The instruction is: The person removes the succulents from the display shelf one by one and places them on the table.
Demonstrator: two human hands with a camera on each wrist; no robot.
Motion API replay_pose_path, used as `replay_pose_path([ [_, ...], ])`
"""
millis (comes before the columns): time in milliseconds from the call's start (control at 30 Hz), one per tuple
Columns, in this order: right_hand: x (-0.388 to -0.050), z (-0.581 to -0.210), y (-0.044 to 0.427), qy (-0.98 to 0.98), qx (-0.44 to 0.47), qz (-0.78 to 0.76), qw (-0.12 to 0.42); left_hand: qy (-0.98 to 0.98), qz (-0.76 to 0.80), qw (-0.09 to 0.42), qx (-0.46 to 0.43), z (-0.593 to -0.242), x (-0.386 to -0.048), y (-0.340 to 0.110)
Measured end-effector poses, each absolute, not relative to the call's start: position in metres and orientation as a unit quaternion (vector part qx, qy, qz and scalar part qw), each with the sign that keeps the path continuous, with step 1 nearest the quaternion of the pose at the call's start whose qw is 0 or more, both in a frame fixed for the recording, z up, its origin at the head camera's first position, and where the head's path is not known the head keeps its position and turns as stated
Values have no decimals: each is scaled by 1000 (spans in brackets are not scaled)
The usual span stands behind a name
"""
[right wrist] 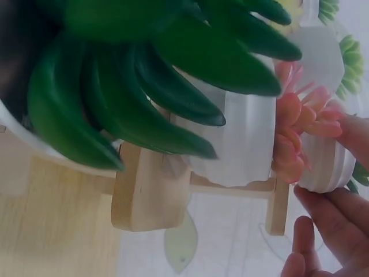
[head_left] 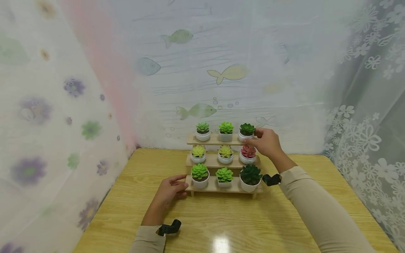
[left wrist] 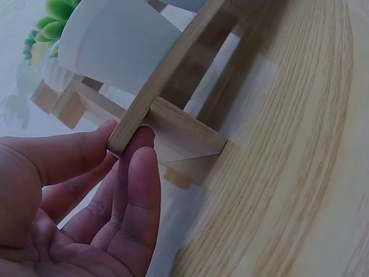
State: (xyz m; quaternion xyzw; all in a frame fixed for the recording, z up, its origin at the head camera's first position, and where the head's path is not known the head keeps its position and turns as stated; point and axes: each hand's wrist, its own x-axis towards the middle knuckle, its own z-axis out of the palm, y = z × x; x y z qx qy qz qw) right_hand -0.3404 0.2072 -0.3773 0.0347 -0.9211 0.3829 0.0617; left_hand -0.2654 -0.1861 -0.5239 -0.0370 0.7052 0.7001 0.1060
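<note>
Head cam looked forward and down over the tabletop [head_left: 152, 172], far enough back to frame the whole wooden stand [head_left: 212, 185], both arms and the wall [head_left: 190, 89]. Left wrist cam sat close in, past the left hand [head_left: 169, 189] to the stand's front left end, rolled sideways, tabletop on its right. Right wrist cam, also rolled, looked along the right end, dark green succulent [right wrist: 167, 57] very near, right hand [head_left: 267, 142] farther off. Head shared stand and one hand with each wrist view.

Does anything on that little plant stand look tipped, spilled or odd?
Nothing stands out. All nine potted plants stand upright, three per tier, with no spill visible. The left hand pinches the bottom tier; the right hand holds the top-right pot.
</note>
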Motion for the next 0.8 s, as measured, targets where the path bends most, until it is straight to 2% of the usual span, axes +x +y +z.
replay_pose_path([
  [800,-301,-365,214,-903,29,424,59,690,716,97,-40,-532,-265,-187],
])
